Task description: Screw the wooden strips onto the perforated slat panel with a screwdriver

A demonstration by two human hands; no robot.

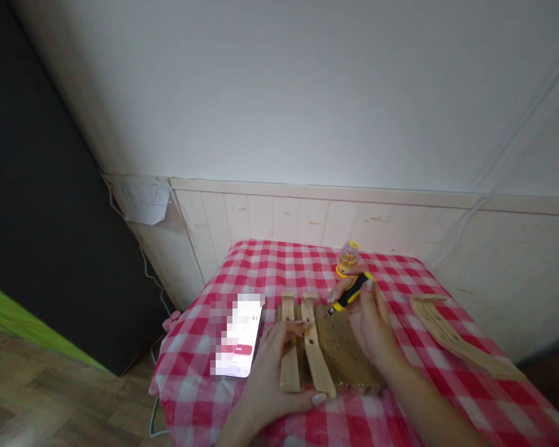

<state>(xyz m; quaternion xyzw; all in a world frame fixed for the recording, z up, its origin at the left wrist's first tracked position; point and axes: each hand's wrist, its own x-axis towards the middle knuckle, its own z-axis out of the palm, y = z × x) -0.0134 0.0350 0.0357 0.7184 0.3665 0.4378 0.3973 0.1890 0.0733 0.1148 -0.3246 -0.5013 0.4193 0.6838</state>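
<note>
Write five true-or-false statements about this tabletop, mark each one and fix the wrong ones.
1. The right hand holds a screwdriver. True.
2. The left hand lies on the phone. False: the left hand is on the pale wooden strips; the phone lies left of it.
3. The tablecloth is red-and-white checked. True.
4. The far-right wood lies on the brown board. False: the far-right wood lies on the tablecloth, apart from the brown board.
5. The phone screen is dark. False: it is lit.

The strips are smooth wood, the screwdriver handle plastic.
</note>
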